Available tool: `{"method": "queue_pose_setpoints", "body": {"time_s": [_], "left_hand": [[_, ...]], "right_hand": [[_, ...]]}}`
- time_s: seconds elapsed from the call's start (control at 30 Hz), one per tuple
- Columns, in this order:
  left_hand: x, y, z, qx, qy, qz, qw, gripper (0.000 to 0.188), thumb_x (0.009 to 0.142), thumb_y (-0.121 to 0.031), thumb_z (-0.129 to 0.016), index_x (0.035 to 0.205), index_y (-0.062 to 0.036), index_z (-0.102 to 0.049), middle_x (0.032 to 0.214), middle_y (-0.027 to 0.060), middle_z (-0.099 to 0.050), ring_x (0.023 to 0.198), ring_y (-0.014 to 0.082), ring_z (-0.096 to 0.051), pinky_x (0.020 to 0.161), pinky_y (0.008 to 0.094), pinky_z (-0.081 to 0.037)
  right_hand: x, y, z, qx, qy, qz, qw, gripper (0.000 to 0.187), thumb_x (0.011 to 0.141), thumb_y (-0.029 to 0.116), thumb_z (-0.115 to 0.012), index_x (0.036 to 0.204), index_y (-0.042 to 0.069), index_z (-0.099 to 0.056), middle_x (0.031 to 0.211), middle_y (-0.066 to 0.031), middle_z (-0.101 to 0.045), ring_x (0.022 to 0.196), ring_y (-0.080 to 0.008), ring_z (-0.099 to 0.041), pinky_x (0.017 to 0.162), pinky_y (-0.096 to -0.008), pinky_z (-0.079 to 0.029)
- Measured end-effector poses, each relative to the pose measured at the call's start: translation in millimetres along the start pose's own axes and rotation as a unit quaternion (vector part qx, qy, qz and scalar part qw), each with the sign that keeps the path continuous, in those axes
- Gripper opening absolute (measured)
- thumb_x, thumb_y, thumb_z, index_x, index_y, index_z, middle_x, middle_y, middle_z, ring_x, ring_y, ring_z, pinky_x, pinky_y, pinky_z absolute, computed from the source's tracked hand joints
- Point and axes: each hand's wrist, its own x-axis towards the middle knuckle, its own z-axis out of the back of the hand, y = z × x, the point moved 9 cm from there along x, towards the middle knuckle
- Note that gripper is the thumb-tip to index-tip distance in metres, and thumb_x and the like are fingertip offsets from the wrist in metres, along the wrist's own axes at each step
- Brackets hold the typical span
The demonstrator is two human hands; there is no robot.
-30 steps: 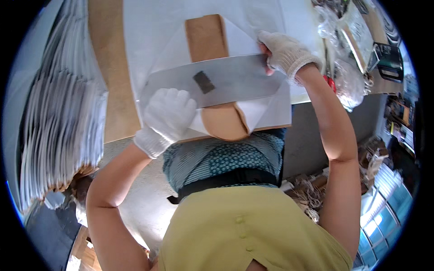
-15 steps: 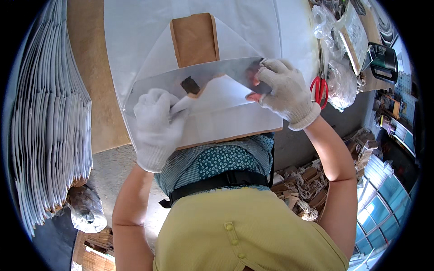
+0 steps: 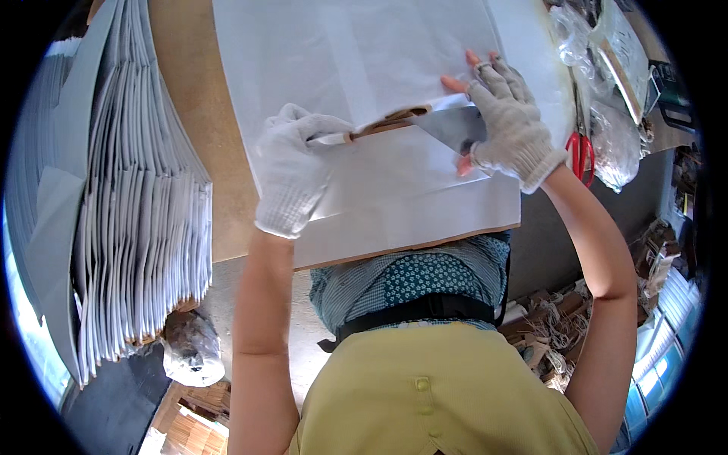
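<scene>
Layered white paper with a brown inner side (image 3: 425, 205) lies on the table before me, folded, its brown edge toward my waist. My left hand (image 3: 297, 163), in a white knitted glove, is closed at the left end of a raised, brown-lined fold (image 3: 390, 121) and seems to pinch the paper there; the fingertips are partly hidden. My right hand (image 3: 506, 114), in a glove with bare fingertips, spreads over the right side. Its fingers are stretched out on the white paper, the thumb lower down. Beside that thumb shows a smooth grey sheet (image 3: 455, 125), mostly covered by paper.
Tall stacks of folded white paper (image 3: 144, 197) stand at the left by a bare brown strip of tabletop (image 3: 197, 114). Red-handled scissors (image 3: 581, 155) and clear plastic bags (image 3: 613, 144) lie at the right. A plastic-wrapped bundle (image 3: 191, 349) sits below the stacks.
The brown panel beyond the grey sheet is no longer exposed; white paper now covers much of the sheet. My right fingers have spread farther away from me. The whole view has shifted.
</scene>
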Motion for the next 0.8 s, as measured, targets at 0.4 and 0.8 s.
{"method": "queue_pose_setpoints", "body": {"time_s": [0.4, 0.8], "left_hand": [[-40, -35, -11, -0.021, 0.068, -0.12, 0.99, 0.029, 0.067, -0.004, -0.082, 0.095, -0.0137, -0.085, 0.107, 0.0063, -0.07, 0.102, 0.0239, -0.068, 0.091, 0.0342, -0.056], [-52, -30, -15, 0.193, -0.135, -0.237, 0.942, 0.046, 0.081, -0.014, -0.072, 0.125, -0.0044, -0.067, 0.122, 0.0131, -0.062, 0.111, 0.0369, -0.061, 0.095, 0.0514, -0.049]], "right_hand": [[-40, 19, -3, 0.016, -0.131, 0.113, 0.985, 0.047, 0.089, 0.028, -0.075, 0.136, 0.02, -0.072, 0.15, -0.0063, -0.062, 0.146, -0.033, -0.051, 0.127, -0.0525, -0.028], [-2, 92, -1, 0.133, -0.191, 0.129, 0.964, 0.042, 0.094, 0.025, -0.059, 0.131, 0.011, -0.073, 0.143, -0.0109, -0.066, 0.137, -0.0362, -0.057, 0.123, -0.0508, -0.035]]}}
